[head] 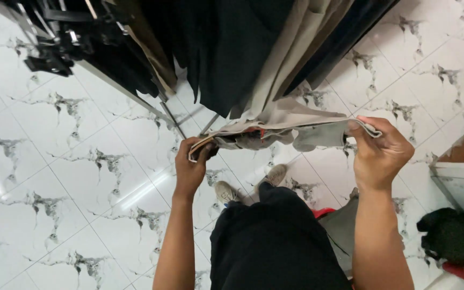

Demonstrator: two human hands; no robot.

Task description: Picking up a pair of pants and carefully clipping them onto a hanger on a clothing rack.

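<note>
Left hand (190, 164) and right hand (379, 153), both closed, each grip one end of a beige garment waistband (283, 129) stretched between them; dark hanging garments (232, 48) hang just above, marble floor (71, 188) below.

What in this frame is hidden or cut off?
- Beige trousers, head view: upper part hidden among the dark hanging garments.
- Left hand and right hand: fingertips hidden behind the waistband.
- Dark bundle: too dark to identify.
- Rack: cut off by the top edge.
</note>
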